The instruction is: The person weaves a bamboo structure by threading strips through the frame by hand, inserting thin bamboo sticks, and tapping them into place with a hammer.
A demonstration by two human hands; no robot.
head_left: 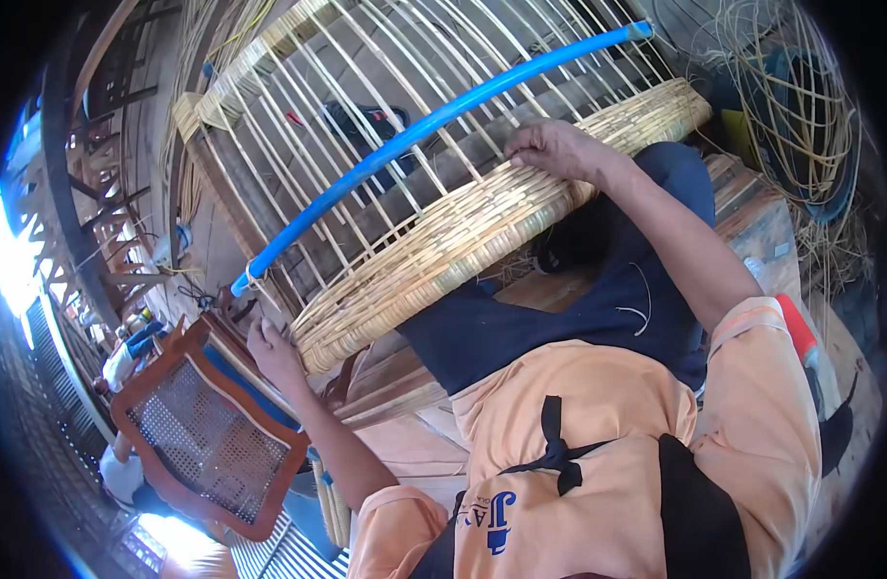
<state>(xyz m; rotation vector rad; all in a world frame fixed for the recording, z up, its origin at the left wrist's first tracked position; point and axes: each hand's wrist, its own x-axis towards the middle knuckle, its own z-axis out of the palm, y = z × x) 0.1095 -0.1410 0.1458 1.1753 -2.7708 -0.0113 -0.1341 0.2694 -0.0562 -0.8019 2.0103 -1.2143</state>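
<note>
A curved wicker panel (443, 241) lies across my lap, a thick woven cane band with long bare stakes (405, 87) rising from it. A bent blue tube (443, 116) crosses the stakes above the weave, tied near its left end. My right hand (559, 152) is at the band's upper edge, fingers pinched together on a thin cane strand, most of it hidden by the fingers. At the band's left end, my left hand (277, 355) has its fingers curled against the panel's edge; part of the grip is hidden.
A wooden frame with a cane-mesh centre (207, 439) stands at lower left, near other people. Loose cane coils (800, 116) hang over a dark container at upper right. A red-handled tool (797, 328) lies by my right elbow. Wooden planks (752, 222) extend beside my legs.
</note>
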